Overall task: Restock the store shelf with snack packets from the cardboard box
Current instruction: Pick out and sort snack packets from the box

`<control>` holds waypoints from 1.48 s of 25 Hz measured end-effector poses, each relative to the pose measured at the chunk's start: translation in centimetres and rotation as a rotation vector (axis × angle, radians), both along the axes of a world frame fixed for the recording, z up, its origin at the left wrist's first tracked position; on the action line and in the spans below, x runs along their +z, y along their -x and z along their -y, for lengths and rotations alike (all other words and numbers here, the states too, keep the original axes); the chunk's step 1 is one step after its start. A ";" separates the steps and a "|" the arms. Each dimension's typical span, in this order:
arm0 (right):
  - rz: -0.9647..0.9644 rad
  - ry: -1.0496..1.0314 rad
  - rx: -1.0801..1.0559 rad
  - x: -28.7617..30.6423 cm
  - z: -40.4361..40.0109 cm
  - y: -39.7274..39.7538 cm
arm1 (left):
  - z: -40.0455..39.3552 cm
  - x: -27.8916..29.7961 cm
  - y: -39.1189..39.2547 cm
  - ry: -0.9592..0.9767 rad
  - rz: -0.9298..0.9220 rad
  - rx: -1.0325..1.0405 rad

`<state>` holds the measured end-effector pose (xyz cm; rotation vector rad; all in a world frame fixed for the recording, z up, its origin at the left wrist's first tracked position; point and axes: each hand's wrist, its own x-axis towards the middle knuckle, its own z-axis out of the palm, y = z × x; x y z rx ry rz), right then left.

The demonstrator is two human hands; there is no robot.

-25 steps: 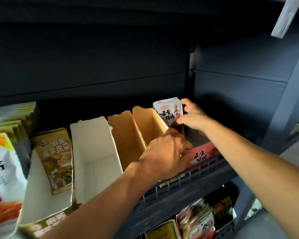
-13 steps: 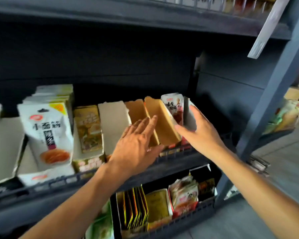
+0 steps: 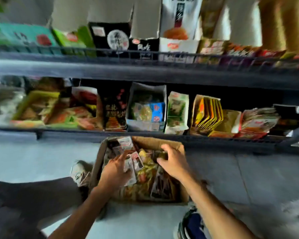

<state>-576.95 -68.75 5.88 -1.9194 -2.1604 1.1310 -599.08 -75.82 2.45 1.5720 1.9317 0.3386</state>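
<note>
Hands [image 3: 114, 171] dropped from shelf [image 3: 145, 69] into cardboard box [image 3: 178, 147] — both gripping snack packets [image 3: 136, 160]; shoe [image 3: 79, 171] beside.

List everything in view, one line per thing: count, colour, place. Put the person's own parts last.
cardboard box: one, brown, open on the floor below the shelves, full of mixed packets.
packets in the box: many, white, yellow and dark; count unclear.
upper shelf: one, dark grey, holds green, black and white display boxes and packets.
lower shelf: one, dark grey, holds display boxes of yellow, green, black and red packets.
floor: pale grey.
shoes: two, one dark blue at bottom right, one pale left of the box.
left hand: in the box, on white packets; grip blurred.
right hand: in the box, fingers curled at a dark packet; grip unclear.
</note>
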 end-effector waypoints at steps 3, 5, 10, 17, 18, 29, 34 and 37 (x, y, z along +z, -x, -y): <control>0.067 0.290 0.013 -7.7 4.8 1.0 | 3.3 -5.9 3.2 0.303 -0.013 0.017; 0.118 0.327 0.059 -10.6 6.0 2.7 | 3.8 -8.6 4.0 0.310 -0.025 -0.050; 0.034 0.225 -0.147 -13.3 2.0 9.5 | 1.8 -12.3 3.0 0.250 0.002 0.148; -0.165 0.414 -0.309 -15.3 -2.0 12.9 | 1.5 -16.3 2.1 0.257 -0.079 -0.007; -0.222 0.397 -0.327 -15.2 -1.9 12.8 | 1.4 -16.0 2.2 0.242 -0.055 -0.040; -0.736 0.409 -0.908 -4.8 -4.3 4.5 | -0.4 -3.9 0.8 -0.022 0.835 0.887; -0.795 0.355 -0.874 -1.0 -1.8 2.4 | -1.0 1.2 1.2 0.044 1.031 1.061; -0.698 0.120 -0.727 1.7 -1.3 3.2 | -1.0 2.8 0.7 -0.003 1.213 0.996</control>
